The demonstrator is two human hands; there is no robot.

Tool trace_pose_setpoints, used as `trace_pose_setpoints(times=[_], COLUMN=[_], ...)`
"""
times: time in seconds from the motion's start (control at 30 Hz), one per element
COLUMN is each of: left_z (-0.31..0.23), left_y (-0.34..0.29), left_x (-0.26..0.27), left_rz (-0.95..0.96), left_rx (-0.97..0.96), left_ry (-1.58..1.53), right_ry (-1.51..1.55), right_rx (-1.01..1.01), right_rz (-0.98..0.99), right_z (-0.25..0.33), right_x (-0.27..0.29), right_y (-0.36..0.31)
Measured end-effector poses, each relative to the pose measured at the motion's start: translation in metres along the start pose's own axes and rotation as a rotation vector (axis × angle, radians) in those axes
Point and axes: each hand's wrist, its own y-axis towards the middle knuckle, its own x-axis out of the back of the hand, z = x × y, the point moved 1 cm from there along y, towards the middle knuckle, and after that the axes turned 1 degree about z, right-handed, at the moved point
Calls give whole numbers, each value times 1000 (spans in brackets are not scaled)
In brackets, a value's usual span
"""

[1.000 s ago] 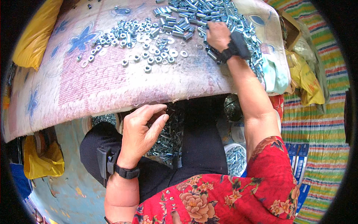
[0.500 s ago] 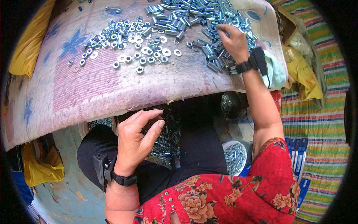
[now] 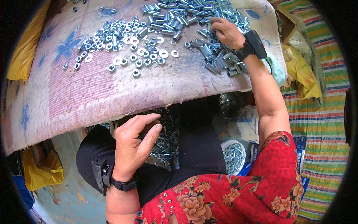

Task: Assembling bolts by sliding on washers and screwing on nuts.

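My right hand (image 3: pixel 228 34) is over the pile of shiny metal sleeves (image 3: pixel 175 22) on the cloth-covered table. Its fingers are bent and drawn together, and the tips point left; whatever they hold, if anything, is hidden. Short tubes lie loose under and beside this hand. My left hand (image 3: pixel 134 143) hovers above my lap, just off the table's near edge, with thumb and forefinger apart and nothing visible between them. Left of the sleeves, hex nuts (image 3: pixel 136 72) and flat washers (image 3: pixel 163 53) are scattered over the cloth.
Below the table edge, a dark heap of small metal parts (image 3: pixel 164 145) lies between my legs. A white bucket (image 3: pixel 244 156) of metal pieces stands by my right thigh. Yellow bags (image 3: pixel 43 170) hang at the left; a striped sheet (image 3: pixel 324 149) covers the floor at right.
My right hand has shifted slightly left over the sleeves, and its forearm reaches further forward. My left hand has barely moved. The whole view has shifted a little.
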Motion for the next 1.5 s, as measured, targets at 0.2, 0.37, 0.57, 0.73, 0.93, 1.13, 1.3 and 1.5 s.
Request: trace_pose_setpoints(times=[0.2, 0.37, 0.57, 0.73, 0.93, 1.13, 1.3, 1.5], left_z=[-2, -4, -3, -3, -2, -2, -2, 1], left_y=[-1, 0, 1, 1, 1, 0, -1, 0], left_x=[1, 1, 0, 1, 2, 3, 3, 0], left_rz=[12, 30, 40, 24, 11, 9, 16, 14], left_rx=[7, 21, 49, 46, 44, 26, 37, 20], left_ry=[-5, -13, -12, -19, -43, -40, -53, -39], right_ry=[203, 88, -129, -223, -206, -270, -192, -308], right_rx=[-192, -528, -182, -264, -297, -305, -257, -42], right_rz=[-5, -341, -72, 166, 169, 15, 150, 255], right_z=[1, -4, -5, -9, -17, -12, -9, -6], right_x=[25, 23, 7, -2, -1, -14, -9, -4], right_y=[-26, -13, 21, 30, 20, 18, 27, 30])
